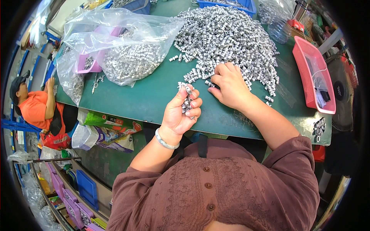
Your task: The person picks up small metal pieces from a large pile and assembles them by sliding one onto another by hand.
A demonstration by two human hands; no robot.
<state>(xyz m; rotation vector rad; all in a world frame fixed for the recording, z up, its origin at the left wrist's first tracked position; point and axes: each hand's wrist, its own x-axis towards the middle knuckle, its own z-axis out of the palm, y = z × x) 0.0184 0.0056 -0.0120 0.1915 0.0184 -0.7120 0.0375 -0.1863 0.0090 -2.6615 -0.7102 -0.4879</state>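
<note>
My left hand (180, 111), a pale bangle on its wrist, is raised over the table's near edge, palm turned up. Its fingers curl round several small silver metal parts (187, 101). Over the near edge of a large heap of the same ringed metal parts (227, 38), my right hand (230, 85) reaches down with bent fingers. A loose part (209, 83) lies beside its thumb and index finger. The fingertips are partly hidden against the heap, so whether they grip a part cannot be made out.
On the green table (131, 104), a clear plastic bag (133, 63) of metal parts lies left, by a purple scoop (88, 63). A pink basket (314, 75) stands right, near a fan (340, 92). Blue trays (250, 7) are behind. A person in orange (36, 107) sits far left.
</note>
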